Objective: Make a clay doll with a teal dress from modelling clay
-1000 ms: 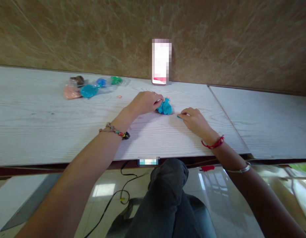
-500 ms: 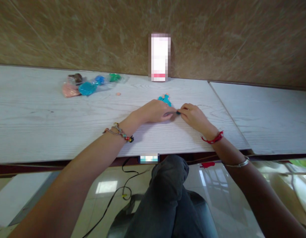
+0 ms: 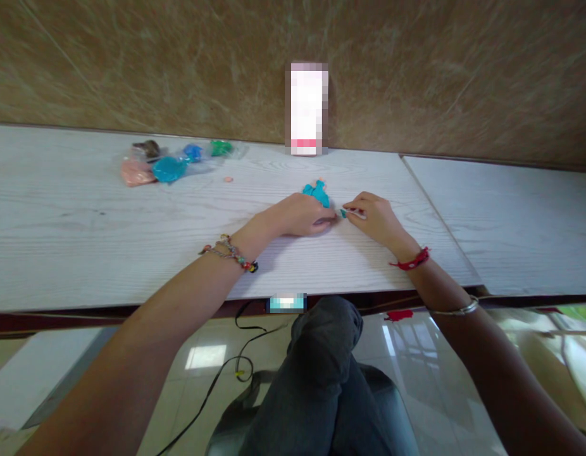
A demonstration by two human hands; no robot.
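Observation:
My left hand (image 3: 305,214) is closed on the white table, its fingertips pressed together. What they hold, if anything, is hidden. My right hand (image 3: 371,214) pinches a small piece of teal clay (image 3: 343,214) between thumb and fingers. A narrow gap separates this piece from the left fingertips. Just behind the left hand lies a flat blue clay figure (image 3: 316,192) with small pink bits at its top end. The hand covers its lower part.
Clear bags of clay lie at the back left: pink (image 3: 137,174), light blue (image 3: 169,170), blue (image 3: 192,152), green (image 3: 221,147) and brown (image 3: 149,149). A small pink clay disc (image 3: 229,179) sits nearby. A blurred-out phone-like panel (image 3: 306,109) leans on the brown wall.
My right fingers have shifted and parted slightly from the left fingertips, so the teal piece shows more. The left hand stays almost in place, and more of the blue figure is visible.

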